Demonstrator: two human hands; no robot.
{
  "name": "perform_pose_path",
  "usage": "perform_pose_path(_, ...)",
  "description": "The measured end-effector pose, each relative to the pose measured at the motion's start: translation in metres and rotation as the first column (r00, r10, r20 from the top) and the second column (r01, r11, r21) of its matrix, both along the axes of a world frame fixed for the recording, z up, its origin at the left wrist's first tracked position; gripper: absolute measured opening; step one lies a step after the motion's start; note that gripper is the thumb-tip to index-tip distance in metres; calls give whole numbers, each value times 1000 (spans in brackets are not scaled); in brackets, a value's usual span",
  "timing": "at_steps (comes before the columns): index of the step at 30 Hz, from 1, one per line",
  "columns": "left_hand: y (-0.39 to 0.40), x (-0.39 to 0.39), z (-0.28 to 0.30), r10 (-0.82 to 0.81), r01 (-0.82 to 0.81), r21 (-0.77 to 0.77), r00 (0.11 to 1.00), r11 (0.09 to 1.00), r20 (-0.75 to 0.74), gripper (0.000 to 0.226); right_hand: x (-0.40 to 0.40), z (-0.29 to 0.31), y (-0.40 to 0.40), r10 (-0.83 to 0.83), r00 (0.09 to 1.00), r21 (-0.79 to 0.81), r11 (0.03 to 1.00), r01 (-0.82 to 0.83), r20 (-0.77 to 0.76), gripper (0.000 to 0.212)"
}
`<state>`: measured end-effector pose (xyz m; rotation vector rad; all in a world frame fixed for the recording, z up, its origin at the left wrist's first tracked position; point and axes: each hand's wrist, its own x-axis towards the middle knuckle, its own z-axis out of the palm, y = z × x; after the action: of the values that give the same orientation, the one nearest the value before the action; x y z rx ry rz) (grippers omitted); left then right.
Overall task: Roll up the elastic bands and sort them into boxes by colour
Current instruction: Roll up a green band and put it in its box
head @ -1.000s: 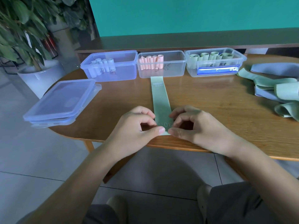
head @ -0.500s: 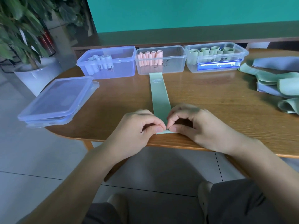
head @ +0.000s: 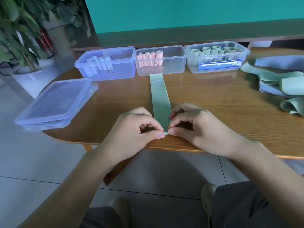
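Pinching the near end of a flat pale-green elastic band (head: 159, 97) between curled thumbs and forefingers, left hand (head: 134, 129) and right hand (head: 194, 127) almost touching at the wooden table's (head: 213, 102) front edge. Lying lengthwise, reaching to the clear middle plastic box (head: 174, 66) of pink rolls. Flanking it: bluish box (head: 121, 68) of pale rolls, clear box (head: 217, 63) of green rolls. Possibly starting a first fold, hidden under the fingertips. Resting at right, loose green and blue bands (head: 279, 83); at left, stacked lids (head: 54, 104).
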<state>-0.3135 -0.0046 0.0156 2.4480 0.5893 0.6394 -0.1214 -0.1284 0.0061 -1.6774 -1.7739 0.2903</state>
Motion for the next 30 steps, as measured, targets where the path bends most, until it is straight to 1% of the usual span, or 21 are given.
perform_pose_path(6,1,0,-1,44,-44,11,999,999,-5,2,-2,1,2,-49,999,-17,999,49,9,8)
perform_pose_path(11,3,6,-5,58,-59,107,998,993,13,9,-1,1,5,-98,995,4,995,98,12,8)
perform_pose_path(15,4,8,-5,80,-84,107,996,991,44,8,-2,4,7,-118,992,6,993,118,-44,10)
perform_pose_path(17,4,9,-5,64,-70,92,996,993,58,5,-3,5,10,-130,990,9,991,130,-57,13)
perform_pose_path(19,3,10,-6,27,-34,103,998,994,63,7,-3,4,12,-143,988,11,990,144,-50,15)
perform_pose_path(23,4,8,-8,-40,37,143,999,989,22,9,-1,3,15,-154,988,9,988,154,-29,12)
perform_pose_path(26,5,6,-8,-17,18,115,1000,993,-4,9,-1,-1,17,-175,985,54,983,174,7,10)
perform_pose_path(28,5,8,-8,0,0,111,1000,994,0,10,-2,-2,17,-171,985,73,983,171,-11,9)
perform_pose_path(30,6,10,-7,5,-6,114,1000,993,1,7,-1,-1,14,-129,991,86,988,131,-29,7)
